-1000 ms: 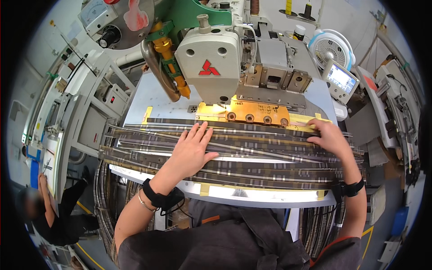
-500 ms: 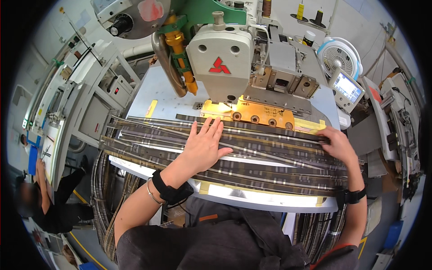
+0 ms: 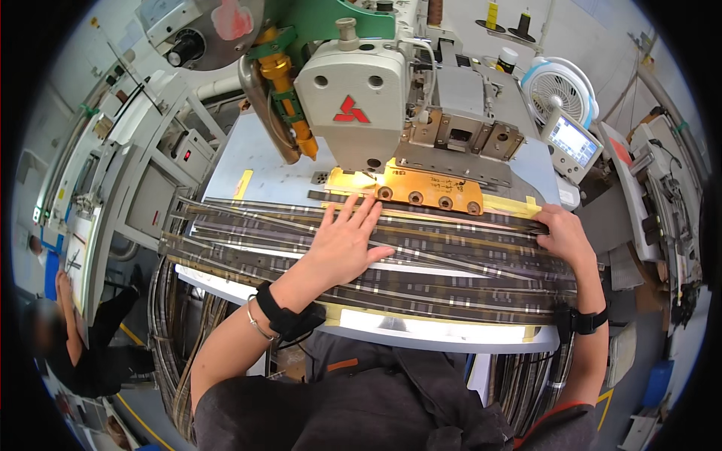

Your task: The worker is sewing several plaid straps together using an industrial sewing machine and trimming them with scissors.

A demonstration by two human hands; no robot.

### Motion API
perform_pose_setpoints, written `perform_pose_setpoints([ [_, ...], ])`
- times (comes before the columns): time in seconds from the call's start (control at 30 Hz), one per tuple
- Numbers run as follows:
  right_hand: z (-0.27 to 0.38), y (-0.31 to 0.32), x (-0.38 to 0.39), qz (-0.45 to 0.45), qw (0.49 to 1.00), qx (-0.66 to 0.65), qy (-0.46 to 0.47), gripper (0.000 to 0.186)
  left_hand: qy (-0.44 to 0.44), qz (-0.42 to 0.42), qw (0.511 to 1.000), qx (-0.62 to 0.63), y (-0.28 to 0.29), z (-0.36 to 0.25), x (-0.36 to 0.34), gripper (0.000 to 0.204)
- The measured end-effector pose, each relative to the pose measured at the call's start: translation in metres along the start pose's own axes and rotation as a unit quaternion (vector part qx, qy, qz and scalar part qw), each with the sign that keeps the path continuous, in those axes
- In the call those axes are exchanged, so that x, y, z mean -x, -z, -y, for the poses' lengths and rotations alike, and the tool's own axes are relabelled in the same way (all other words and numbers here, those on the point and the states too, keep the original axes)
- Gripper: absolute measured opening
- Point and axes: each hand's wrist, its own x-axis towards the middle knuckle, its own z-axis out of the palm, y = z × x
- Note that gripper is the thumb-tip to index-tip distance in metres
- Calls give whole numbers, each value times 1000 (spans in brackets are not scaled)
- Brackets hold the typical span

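Note:
Long dark plaid fabric strips [image 3: 466, 287] lie side by side across the blue-grey worktable [image 3: 248, 154] and hang over its front. My left hand [image 3: 342, 248] rests flat on them, fingers spread, its fingertips at the strip along an orange guide plate [image 3: 470, 184]. That plate, with several round bolts, sits beneath the white head of an industrial sewing machine [image 3: 350, 90], where a lamp lights the stitching spot. At the far right, my right hand [image 3: 562, 237] pinches the rear strip between thumb and curled fingers, beside yellow tape [image 3: 511, 206].
A brass-coloured cylinder [image 3: 278, 71] hangs left of the machine head. To the right stand a white-and-blue fan [image 3: 556, 94] and a control screen [image 3: 573, 140]. Bundles of strips [image 3: 169, 346] hang below the table. Another person [image 3: 68, 331] sits at the left bench.
The view has shifted slightly, so the machine and table appear a little further left. My right hand's fingers have curled in closer on the rear strip; my left hand stays flat.

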Motion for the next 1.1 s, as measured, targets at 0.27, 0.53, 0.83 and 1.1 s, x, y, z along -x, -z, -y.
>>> perform_pose_setpoints([
  [0.27, 27, -17, -7, -101, 989, -77, 71, 41, -25, -6, 1000, 15, -8, -1, -8, 83],
  [0.53, -9, -24, -6, -89, 978, -189, 31, 32, 24, -10, 999, -26, -7, 0, -5, 87],
  [0.83, 1, -22, -12, -78, 982, -165, 41, 33, 55, 9, 998, -34, -6, 2, -8, 95],
  [1.1, 7, -24, -15, -78, 985, -147, 38, 32, 84, 6, 996, -29, -1, 2, -5, 97],
])
